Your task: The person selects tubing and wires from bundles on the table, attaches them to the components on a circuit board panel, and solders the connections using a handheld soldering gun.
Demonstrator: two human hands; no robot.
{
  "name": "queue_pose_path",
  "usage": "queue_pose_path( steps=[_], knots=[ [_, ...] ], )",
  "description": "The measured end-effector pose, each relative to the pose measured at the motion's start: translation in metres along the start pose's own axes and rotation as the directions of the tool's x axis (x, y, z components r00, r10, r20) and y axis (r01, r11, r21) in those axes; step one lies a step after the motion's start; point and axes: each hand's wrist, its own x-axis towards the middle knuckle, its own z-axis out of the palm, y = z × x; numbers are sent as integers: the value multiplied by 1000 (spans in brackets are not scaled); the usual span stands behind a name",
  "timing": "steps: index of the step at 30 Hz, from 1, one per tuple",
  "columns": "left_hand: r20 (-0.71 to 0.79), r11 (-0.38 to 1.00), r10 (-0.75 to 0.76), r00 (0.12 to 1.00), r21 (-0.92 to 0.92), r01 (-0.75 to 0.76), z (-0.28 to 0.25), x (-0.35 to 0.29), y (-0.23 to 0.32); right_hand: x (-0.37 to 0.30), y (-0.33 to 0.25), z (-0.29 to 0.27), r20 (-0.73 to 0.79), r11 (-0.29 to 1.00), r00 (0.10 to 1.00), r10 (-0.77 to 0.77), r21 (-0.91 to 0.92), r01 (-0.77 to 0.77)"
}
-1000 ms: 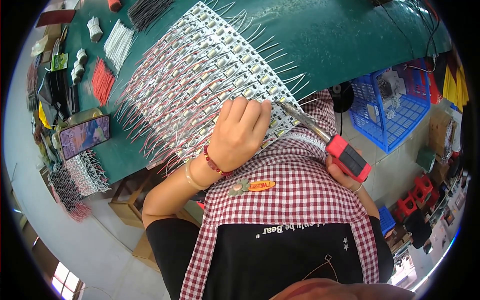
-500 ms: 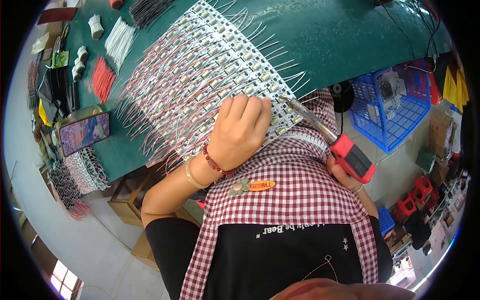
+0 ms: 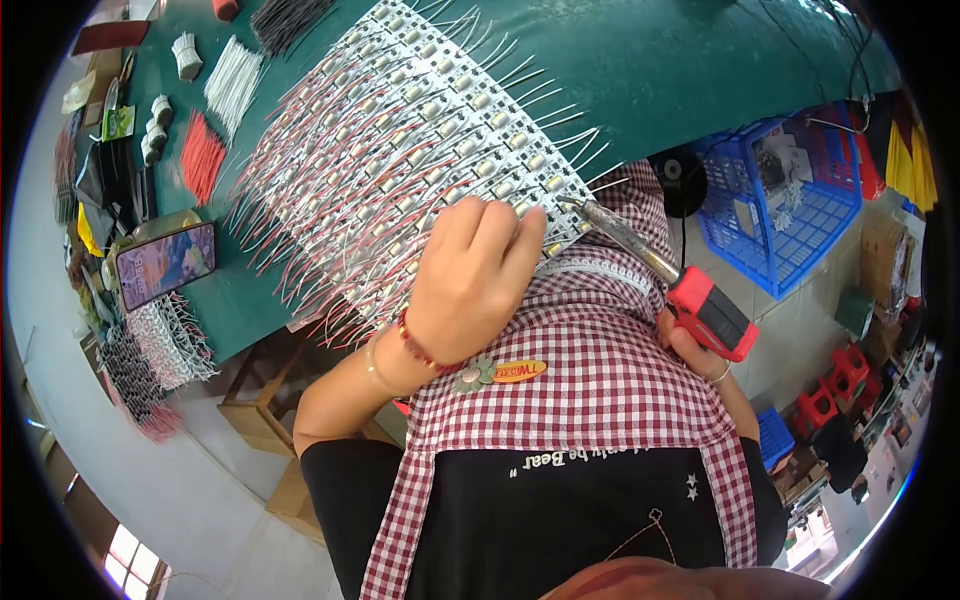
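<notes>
A white circuit board panel [image 3: 462,88] with rows of small components lies tilted across the table's near edge. Red and white wires stand out from its rows and its far right edge. My left hand [image 3: 475,260] is over the panel's near part, fingers curled down and closed; their tips and anything between them are hidden. My right hand [image 3: 690,345] grips the handle of a red and black soldering iron [image 3: 712,312], partly behind it. The iron's tip reaches the panel's right corner, just right of my left fingers; whether it touches is too small to tell.
On the green table [image 3: 660,80] lie red wires [image 3: 203,158], white wires [image 3: 234,85] and black wires [image 3: 285,22]. A phone [image 3: 165,265] leans at the left edge beside finished-looking wired strips [image 3: 170,345]. A blue plastic basket [image 3: 780,200] stands at the right, below table height.
My left hand has shifted slightly across the panel, its fingers still curled. The soldering iron has moved a little to the right, and the panel has shifted slightly.
</notes>
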Motion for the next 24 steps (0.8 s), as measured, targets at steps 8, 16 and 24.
queue_pose_path(
  steps=[8, 16, 24],
  knots=[
    [-13, 1000, 3, 1000, -13, -3, 21, 2, -2, 1, -1, 6, -21, 986, 995, -94, -141, 90],
    [-40, 998, 24, 999, 60, -21, 26, 1, 0, 8, -14, 8, -23, 943, 986, -163, -298, 149],
    [-49, 997, 37, 998, 74, -33, 27, 1, 0, 12, -17, 10, -17, 961, 980, -199, -197, 192]
  ],
)
